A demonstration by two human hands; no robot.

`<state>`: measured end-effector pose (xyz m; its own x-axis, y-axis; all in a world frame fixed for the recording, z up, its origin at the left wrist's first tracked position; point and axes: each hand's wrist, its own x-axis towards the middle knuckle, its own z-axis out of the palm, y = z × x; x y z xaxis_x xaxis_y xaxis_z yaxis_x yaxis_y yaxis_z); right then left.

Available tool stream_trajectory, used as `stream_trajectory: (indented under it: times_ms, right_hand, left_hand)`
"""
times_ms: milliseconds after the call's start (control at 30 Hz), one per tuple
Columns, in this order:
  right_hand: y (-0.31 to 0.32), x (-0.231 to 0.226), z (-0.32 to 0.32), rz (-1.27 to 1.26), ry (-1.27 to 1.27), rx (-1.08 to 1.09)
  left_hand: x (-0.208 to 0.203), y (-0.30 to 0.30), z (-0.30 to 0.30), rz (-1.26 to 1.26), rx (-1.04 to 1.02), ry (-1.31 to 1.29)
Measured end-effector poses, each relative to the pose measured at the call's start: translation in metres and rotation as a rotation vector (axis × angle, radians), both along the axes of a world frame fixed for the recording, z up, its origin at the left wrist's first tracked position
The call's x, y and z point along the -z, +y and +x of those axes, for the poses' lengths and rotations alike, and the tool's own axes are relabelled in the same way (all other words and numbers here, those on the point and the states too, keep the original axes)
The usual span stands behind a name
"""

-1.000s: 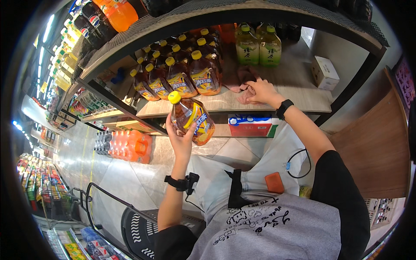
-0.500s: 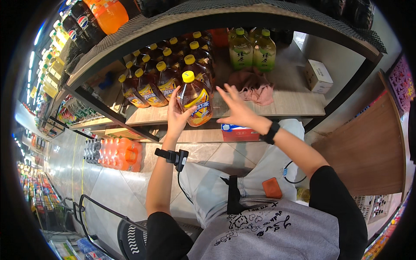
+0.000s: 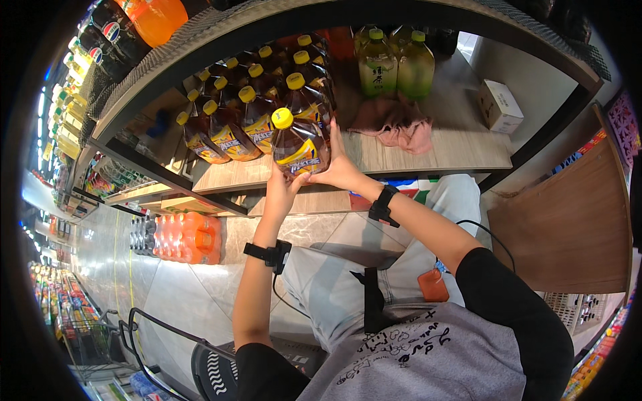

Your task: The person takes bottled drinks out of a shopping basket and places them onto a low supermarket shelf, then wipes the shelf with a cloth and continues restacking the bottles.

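Observation:
A large bottle of dark brown tea [image 3: 301, 148], with a yellow cap and a yellow label, is at the front edge of the wooden shelf [image 3: 441, 158]. My left hand [image 3: 283, 190] grips its lower left side, while my right hand [image 3: 340, 160] wraps its right side, fingers pointing up along it. Both hands are closed on this one bottle. Behind it and to its left stand several matching yellow-capped bottles [image 3: 231, 136] in rows. A crumpled pink cloth [image 3: 394, 125] lies on the shelf to the right of my right hand.
Green-capped bottles [image 3: 378, 67] stand behind the cloth, and a small white box [image 3: 500, 107] sits at the shelf's right end. Overhead runs the dark upper shelf edge [image 3: 281, 41]. Orange bottle packs [image 3: 188, 238] rest on the floor at left, near a cart handle [image 3: 167, 319].
My right hand has moved left from open air onto the bottle's right side. The bottle now leans slightly left, and my left hand has shifted lower on it.

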<state>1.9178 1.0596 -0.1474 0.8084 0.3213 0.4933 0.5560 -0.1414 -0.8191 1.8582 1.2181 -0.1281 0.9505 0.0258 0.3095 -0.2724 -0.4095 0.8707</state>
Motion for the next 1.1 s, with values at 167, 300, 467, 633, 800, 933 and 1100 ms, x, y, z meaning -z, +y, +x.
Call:
stream_trajectory:
  times_ms: [167,300,467,633,800,933,1100]
  right_hand:
    - [0.003,-0.004,0.004,0.059,-0.032,-0.023]
    - [0.006,-0.007,0.005,0.061,-0.018,-0.009]
    - [0.005,-0.010,0.008,0.088,-0.044,-0.014]
    - [0.006,-0.005,0.007,0.089,0.009,0.003]
    - [0.014,-0.002,0.008,0.114,-0.055,0.022]
    - [0.019,0.004,0.011,0.148,-0.034,-0.021]
    - [0.010,0.006,0.004,0.064,-0.090,0.034]
  left_hand:
    - [-0.001,0.007,0.016,-0.082,0.123,0.050]
    - [-0.006,0.008,0.020,-0.199,0.192,0.071]
    - [-0.005,0.014,0.031,-0.144,0.204,0.114]
    - [-0.008,0.007,0.033,-0.106,0.139,-0.027]
    - [-0.004,0.017,0.037,-0.139,0.108,-0.052]
    - [0.004,0.029,0.041,0.225,-0.081,-0.106]
    - [0.006,0.029,0.023,0.077,0.000,-0.080]
